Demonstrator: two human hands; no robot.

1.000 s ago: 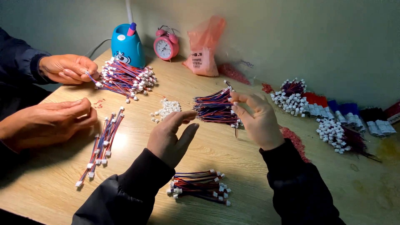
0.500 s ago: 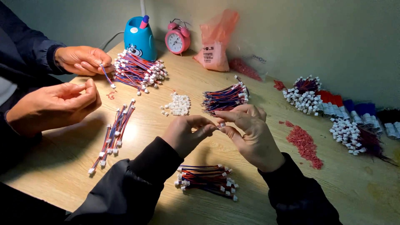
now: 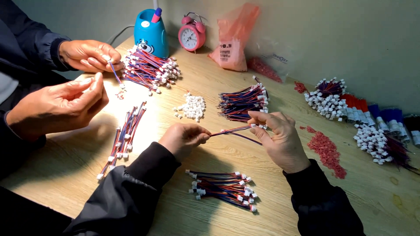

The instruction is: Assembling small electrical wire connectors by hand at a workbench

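Two hands pinch one wire lead (image 3: 234,131): left hand (image 3: 183,139), right hand (image 3: 280,137); three bundles nearby.

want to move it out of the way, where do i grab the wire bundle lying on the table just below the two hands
Grip the wire bundle at its bare middle, coming straight down from above with fingers across the wires. It lies flat, running left to right, with white connectors crowded at both ends, so the midsection is probably the only place to pinch all strands together. The left hand is nearest.
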